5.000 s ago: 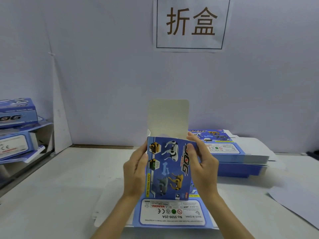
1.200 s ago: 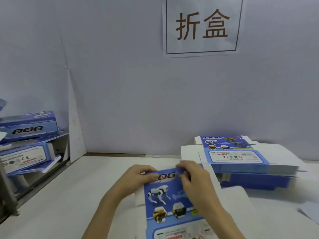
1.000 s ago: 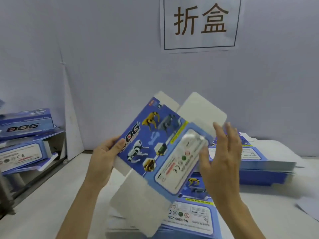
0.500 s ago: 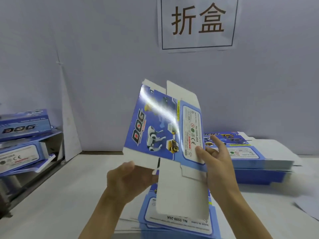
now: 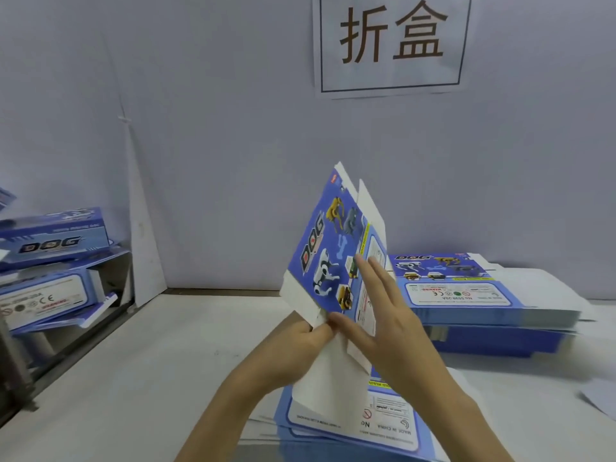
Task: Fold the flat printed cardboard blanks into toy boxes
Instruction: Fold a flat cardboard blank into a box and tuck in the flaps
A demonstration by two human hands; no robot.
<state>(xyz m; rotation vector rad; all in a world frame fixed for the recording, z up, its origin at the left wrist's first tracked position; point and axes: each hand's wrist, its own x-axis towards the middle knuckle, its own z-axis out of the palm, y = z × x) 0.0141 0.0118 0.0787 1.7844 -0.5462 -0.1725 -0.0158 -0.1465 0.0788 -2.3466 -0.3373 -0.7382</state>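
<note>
You hold one blank upright above the table, over the near stack. Your left hand has its grip pinched on the blank's lower white flap; your right hand lies flat, fingers spread, against its printed side. Another stack sits right.

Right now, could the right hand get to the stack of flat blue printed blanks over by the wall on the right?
Probably yes. The right hand is pressed flat on the upright blue blank, with open table between it and the stack of flat blue blanks; it would have to let go first.
</note>
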